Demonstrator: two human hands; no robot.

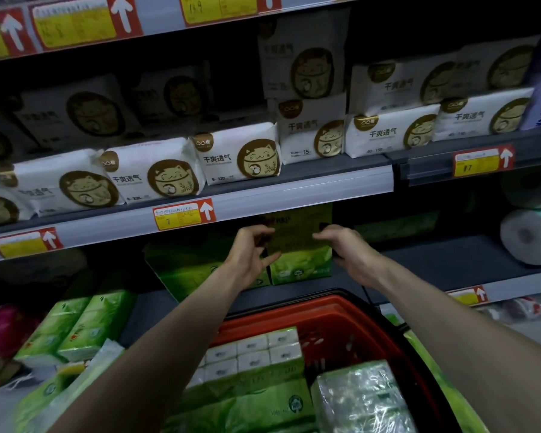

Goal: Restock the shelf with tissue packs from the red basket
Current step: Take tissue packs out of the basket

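A green tissue pack (299, 242) stands upright on the dark middle shelf (450, 260), under the shelf rail. My left hand (250, 254) grips its left edge and my right hand (344, 248) grips its right edge, fingers curled round the sides. Another green pack (185, 270) lies on the shelf just left of it. Below my forearms sits the red basket (341, 320), holding several more tissue packs (256, 354) in white and green wrap.
White cat-print packs (238, 154) fill the shelf above. Paper towel rolls (528, 235) lie at the right end of the middle shelf. Green packs (75, 326) sit stacked at the lower left beside a pink bag (0, 332). Price tags (181, 215) line the rails.
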